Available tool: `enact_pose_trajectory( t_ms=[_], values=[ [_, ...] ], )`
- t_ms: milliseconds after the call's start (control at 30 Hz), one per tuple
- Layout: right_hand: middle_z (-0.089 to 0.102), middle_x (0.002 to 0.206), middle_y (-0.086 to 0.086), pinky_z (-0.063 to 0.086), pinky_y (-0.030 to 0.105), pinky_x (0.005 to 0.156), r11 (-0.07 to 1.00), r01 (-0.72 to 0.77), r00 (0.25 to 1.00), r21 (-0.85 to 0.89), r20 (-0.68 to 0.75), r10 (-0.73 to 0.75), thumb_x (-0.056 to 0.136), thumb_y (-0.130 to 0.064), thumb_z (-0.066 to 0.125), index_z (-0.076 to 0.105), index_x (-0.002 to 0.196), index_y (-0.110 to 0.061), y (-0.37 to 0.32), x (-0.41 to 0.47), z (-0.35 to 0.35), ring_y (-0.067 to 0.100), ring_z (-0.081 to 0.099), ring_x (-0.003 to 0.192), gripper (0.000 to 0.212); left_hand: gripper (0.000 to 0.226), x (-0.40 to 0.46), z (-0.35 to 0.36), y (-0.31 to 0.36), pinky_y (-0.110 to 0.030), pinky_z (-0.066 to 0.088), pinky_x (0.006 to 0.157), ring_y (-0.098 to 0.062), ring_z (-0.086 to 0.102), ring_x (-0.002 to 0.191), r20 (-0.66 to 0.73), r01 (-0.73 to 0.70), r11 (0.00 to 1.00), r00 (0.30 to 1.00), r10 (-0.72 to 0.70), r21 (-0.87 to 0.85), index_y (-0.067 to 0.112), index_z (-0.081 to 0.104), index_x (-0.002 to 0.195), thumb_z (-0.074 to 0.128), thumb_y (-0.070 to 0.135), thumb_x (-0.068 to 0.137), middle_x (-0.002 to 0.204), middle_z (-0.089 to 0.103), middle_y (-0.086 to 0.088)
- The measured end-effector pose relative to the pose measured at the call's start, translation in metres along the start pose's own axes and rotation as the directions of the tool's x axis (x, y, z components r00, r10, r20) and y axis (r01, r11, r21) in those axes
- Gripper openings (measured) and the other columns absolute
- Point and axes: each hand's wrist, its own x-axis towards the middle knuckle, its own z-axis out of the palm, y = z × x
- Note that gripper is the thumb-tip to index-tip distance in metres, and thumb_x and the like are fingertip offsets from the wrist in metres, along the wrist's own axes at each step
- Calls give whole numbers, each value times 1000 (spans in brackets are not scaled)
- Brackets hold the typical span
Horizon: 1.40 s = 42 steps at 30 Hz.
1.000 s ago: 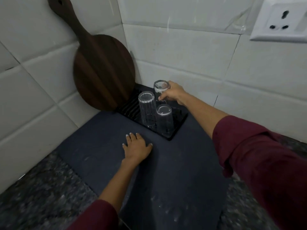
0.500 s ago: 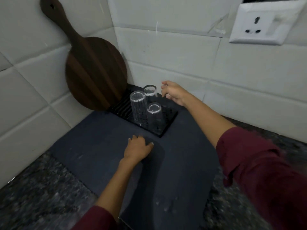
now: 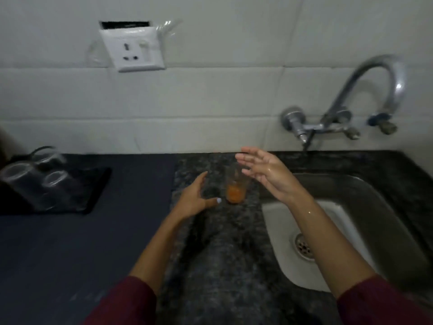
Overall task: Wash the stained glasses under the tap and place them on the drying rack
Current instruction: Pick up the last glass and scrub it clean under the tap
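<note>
Stained glass: a clear tumbler (image 3: 236,186) with orange residue in its bottom stands upright on the speckled granite counter (image 3: 225,242), between the two hands, just left of the sink (image 3: 365,191).
Left hand: the left hand (image 3: 194,198) hovers just left of the glass, fingers straight and spread, holding nothing.
Right hand: the right hand (image 3: 264,172) (wet, with droplets on the wrist) reaches over the glass's rim, fingers extended and apart, gripping nothing.
Drying rack: a black rack (image 3: 93,184) at far left on a dark mat (image 3: 70,242) carries three upturned clean glasses (image 3: 52,181), blurred.
Tap: a chrome swan-neck tap (image 3: 379,85) arches from the tiled wall above the sink.
Wall: a white socket plate (image 3: 132,50).
</note>
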Motion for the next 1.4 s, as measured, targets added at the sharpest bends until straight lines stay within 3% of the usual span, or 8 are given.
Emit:
enact_pose_trajectory(
  t_ms=[233,467,667,867,1000,1233,1300,1400],
  values=[
    [58,125,11,41,36,102,996,-68,986,-57,-154,59,87,13,44,50,123,-14,22,-37,-94,22,51,124,46,118,51,73,20,-42,41,107,-24,54,119,-205,24,978,977,-67,-207,10,28,143,90,34,46,133,55,-11],
    [55,133,15,42,33,100,858,-65,898,-510,-404,-172,89,-10,58,43,135,-6,20,-11,-140,26,54,119,48,72,55,93,34,-34,46,92,-28,58,111,-414,55,990,904,-103,-126,9,53,123,89,17,61,120,62,-11],
    [56,128,22,45,44,92,569,-16,899,-823,-261,-352,91,-25,56,22,145,-10,-10,37,-146,39,54,115,65,64,37,120,62,-24,43,82,-16,57,100,-333,-59,996,942,31,-73,15,55,115,89,14,61,108,59,1],
    [62,99,23,46,43,68,436,-61,870,-898,-262,-418,95,-12,37,31,136,-13,-3,52,-144,40,60,91,41,61,23,154,80,-14,48,74,-11,61,89,-249,-89,981,967,45,-170,18,56,107,89,9,57,102,63,2],
    [60,107,24,40,41,68,282,-30,882,-959,-158,-443,94,-8,33,28,138,-13,-4,51,-144,39,57,97,45,61,20,166,82,-39,53,89,-19,65,96,-239,-65,969,971,7,-237,26,60,99,86,23,45,101,68,2],
    [40,141,26,48,45,83,277,38,899,-960,-88,-429,96,-15,40,4,149,-19,-1,31,-149,39,55,108,65,82,28,177,94,-23,53,80,-12,64,91,-177,-115,964,982,73,-241,15,59,113,85,35,38,103,66,1],
    [40,143,21,46,44,96,395,161,875,-905,-54,-481,96,-23,43,20,147,-11,8,6,-152,35,49,121,58,79,33,183,101,-11,50,70,-7,63,87,-146,-141,956,984,106,-257,12,58,116,89,22,44,102,66,1],
    [67,114,12,48,39,91,379,363,858,-851,146,-493,94,-31,42,64,112,-9,22,-47,-164,26,62,106,36,67,44,195,112,-26,54,78,-12,65,93,-108,-187,952,980,165,-241,19,59,111,84,24,50,106,68,-1]
  ],
)
